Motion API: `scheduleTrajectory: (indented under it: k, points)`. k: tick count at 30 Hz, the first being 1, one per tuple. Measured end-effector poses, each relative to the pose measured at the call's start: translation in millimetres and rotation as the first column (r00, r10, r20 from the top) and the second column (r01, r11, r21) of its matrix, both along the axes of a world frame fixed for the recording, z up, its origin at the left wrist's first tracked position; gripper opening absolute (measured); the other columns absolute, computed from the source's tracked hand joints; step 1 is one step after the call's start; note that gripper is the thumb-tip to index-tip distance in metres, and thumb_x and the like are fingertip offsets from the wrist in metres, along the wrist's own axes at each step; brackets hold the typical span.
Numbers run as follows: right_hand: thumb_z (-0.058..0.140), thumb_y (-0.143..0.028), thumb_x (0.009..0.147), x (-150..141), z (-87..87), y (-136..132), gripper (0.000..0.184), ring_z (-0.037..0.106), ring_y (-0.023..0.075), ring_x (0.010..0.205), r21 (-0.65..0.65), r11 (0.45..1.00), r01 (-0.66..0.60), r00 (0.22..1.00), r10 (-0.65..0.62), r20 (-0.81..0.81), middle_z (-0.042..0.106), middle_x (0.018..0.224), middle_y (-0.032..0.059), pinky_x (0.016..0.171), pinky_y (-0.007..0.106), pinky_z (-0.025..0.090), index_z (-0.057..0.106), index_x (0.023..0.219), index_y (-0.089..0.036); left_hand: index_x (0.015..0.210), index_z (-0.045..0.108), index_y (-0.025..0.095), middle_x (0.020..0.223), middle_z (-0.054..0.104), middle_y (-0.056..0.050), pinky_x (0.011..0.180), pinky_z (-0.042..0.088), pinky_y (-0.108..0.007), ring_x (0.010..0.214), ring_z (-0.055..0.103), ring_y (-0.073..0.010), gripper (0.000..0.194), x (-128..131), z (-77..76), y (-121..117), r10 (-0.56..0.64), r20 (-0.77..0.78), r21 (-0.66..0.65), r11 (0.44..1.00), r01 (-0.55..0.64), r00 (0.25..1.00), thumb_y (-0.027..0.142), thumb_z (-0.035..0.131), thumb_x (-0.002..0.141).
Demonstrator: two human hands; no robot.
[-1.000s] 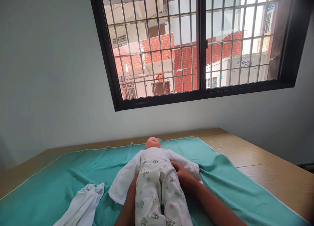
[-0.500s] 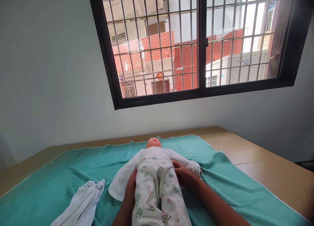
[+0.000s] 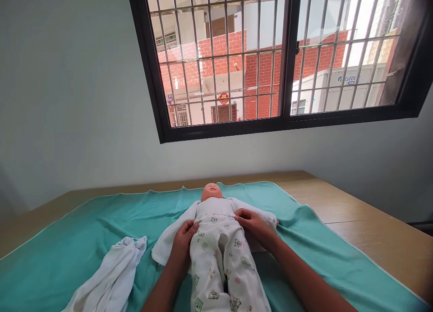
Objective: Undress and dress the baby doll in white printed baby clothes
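A baby doll [image 3: 212, 191] lies on its back, head toward the window. It wears a white long-sleeved top [image 3: 214, 205], arms spread to both sides, and white pants [image 3: 207, 246] printed with small animals. At the left side of the waist, my left hand [image 3: 184, 240] is closed with thumb and fingers pinching the pants' edge. Opposite it, my right hand [image 3: 254, 227] pinches the waistband on the right. The left sleeve hangs wide and flat; a bit of the doll's hand shows at the right cuff. The doll's feet are out of view.
A green cloth [image 3: 84, 253] with a pale edge covers much of the wooden table [image 3: 375, 222]. Crumpled white clothing [image 3: 108, 276] rests on the cloth at the left. Behind the table are a wall [image 3: 84, 100] and a barred window with a dark frame [image 3: 223, 130].
Both hands have moved up from the sides of the hips to the waistband, and their fingers now grip its edges. The camera view has shifted slightly.
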State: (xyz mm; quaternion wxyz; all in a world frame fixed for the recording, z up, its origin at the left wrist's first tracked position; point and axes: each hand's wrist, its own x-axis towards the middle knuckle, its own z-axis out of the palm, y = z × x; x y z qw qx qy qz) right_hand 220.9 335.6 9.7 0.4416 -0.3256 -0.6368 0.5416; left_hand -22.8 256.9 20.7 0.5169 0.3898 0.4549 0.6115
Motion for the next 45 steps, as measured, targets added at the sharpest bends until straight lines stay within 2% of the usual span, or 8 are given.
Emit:
scheduleTrajectory:
  k: [7, 15, 22, 26, 32, 35, 41, 45]
  points:
    - [0.069, -0.034, 0.076, -13.5, 31.8, -9.9, 0.019, 0.053, 0.0137, 0.076, 0.292, 0.956, 0.04, 0.961, -0.116, 0.251, 0.061, 0.09, 0.0012, 0.069, 0.026, 0.041, 0.058, 0.079, -0.019, 0.095, 0.062, 0.016, 0.095, 0.064, -0.005, 0.082, 0.047, -0.033, 0.088, 0.059, -0.0202, 0.033, -3.9, -6.2, 10.9, 0.203, -0.501, 0.23, 0.968, -0.097, 0.841, 0.044, 0.063, 0.077]
    - [0.046, -0.021, 0.09, -26.1, 54.7, -24.8, 0.018, 0.05, 0.015, 0.074, 0.684, 0.717, -0.134, 0.754, -0.374, 0.54, 0.061, 0.082, 0.0045, 0.07, 0.029, 0.037, 0.061, 0.08, -0.018, 0.093, 0.065, 0.02, 0.103, 0.063, -0.006, 0.093, 0.042, -0.035, 0.099, 0.056, -0.0197, 0.023, 2.9, 10.4, 6.0, 0.353, -0.761, 0.478, 0.872, 0.103, 0.545, 0.03, 0.044, 0.091]
    - [0.052, -0.04, 0.085, -27.7, 33.6, 12.0, 0.026, 0.045, 0.0124, 0.064, 0.136, 0.989, 0.05, 0.927, -0.097, 0.362, 0.054, 0.069, -0.0009, 0.06, 0.025, 0.035, 0.054, 0.072, -0.017, 0.069, 0.059, 0.017, 0.068, 0.06, -0.002, 0.067, 0.042, -0.028, 0.066, 0.05, -0.0157, 0.027, -0.8, 20.2, 38.1, 0.182, -0.61, 0.188, 0.979, -0.082, 0.771, 0.039, 0.049, 0.08]
    - [0.067, -0.05, 0.073, -25.9, 19.8, 27.9, 0.037, 0.049, 0.013, 0.063, -0.238, 0.967, -0.094, 0.989, 0.118, 0.088, 0.057, 0.073, 0.001, 0.059, 0.026, 0.039, 0.057, 0.082, -0.015, 0.071, 0.058, 0.015, 0.062, 0.058, -0.002, 0.06, 0.042, -0.027, 0.059, 0.049, -0.0144, 0.035, -4.6, 15.3, 48.9, 0.121, -0.545, 0.143, 0.988, -0.05, 0.83, 0.046, 0.043, 0.08]
    - [0.053, -0.05, 0.083, -39.0, 4.9, 17.1, 0.039, 0.039, 0.0113, 0.058, 0.304, 0.905, 0.298, 0.904, -0.37, 0.213, 0.044, 0.058, -0.0039, 0.058, 0.025, 0.031, 0.046, 0.062, -0.018, 0.07, 0.057, 0.017, 0.067, 0.056, 0.001, 0.064, 0.038, -0.025, 0.066, 0.048, -0.0141, 0.03, -12.3, 10.4, 45.5, 0.148, -0.622, 0.152, 0.986, -0.068, 0.769, 0.042, 0.047, 0.083]
    - [0.047, -0.042, 0.088, -41.3, 9.2, 14.3, 0.029, 0.045, 0.0139, 0.063, 0.533, 0.795, 0.29, 0.812, -0.499, 0.302, 0.052, 0.064, -0.0018, 0.062, 0.026, 0.034, 0.054, 0.071, -0.02, 0.078, 0.058, 0.019, 0.075, 0.059, 0.0, 0.07, 0.038, -0.027, 0.073, 0.049, -0.0155, 0.024, -11.8, 8.7, 48.4, 0.182, -0.739, 0.188, 0.98, -0.062, 0.649, 0.037, 0.045, 0.088]
    - [0.048, -0.023, 0.089, -29.2, 32.4, -22.6, 0.009, 0.052, 0.0186, 0.088, 0.749, 0.649, 0.136, 0.803, -0.515, 0.3, 0.056, 0.099, 0.0076, 0.08, 0.031, 0.041, 0.056, 0.093, -0.019, 0.102, 0.057, 0.016, 0.106, 0.057, -0.012, 0.082, 0.043, -0.035, 0.097, 0.052, -0.0231, 0.021, -9.7, 9.8, 30.5, 0.418, -0.905, 0.418, 0.908, -0.018, 0.081, 0.014, 0.043, 0.087]
    - [0.051, -0.029, 0.093, 9.5, 39.6, -107.6, 0.015, 0.05, 0.0153, 0.074, 0.772, 0.628, -0.097, 0.8, -0.412, 0.435, 0.056, 0.083, 0.0039, 0.069, 0.028, 0.038, 0.053, 0.082, -0.019, 0.102, 0.056, 0.017, 0.106, 0.057, -0.01, 0.086, 0.045, -0.035, 0.101, 0.052, -0.0229, 0.019, -5.4, 17.1, -34.4, 0.476, -0.875, 0.484, 0.864, 0.14, 0.087, 0.013, 0.044, 0.088]
